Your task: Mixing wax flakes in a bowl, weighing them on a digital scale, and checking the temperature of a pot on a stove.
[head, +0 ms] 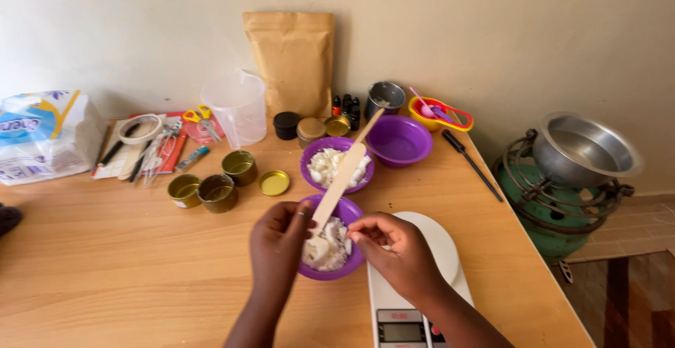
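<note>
My left hand grips the lower end of a flat wooden spatula that slants up and away over the bowls. Its tip rests in a small purple bowl holding white waxy chunks, at the near middle of the wooden table. My right hand hovers at that bowl's right rim, fingertips pinched together over the white chunks. Whether it holds a piece I cannot tell. A second purple bowl with more white chunks sits just behind. A white kitchen scale lies under my right wrist.
An empty purple bowl, metal cup, brown paper pouch, clear plastic jug, small gold tins, dark bottles, an orange bowl with measuring spoons and a black pen stand behind. A steel pot on a green gas cylinder stands right of the table.
</note>
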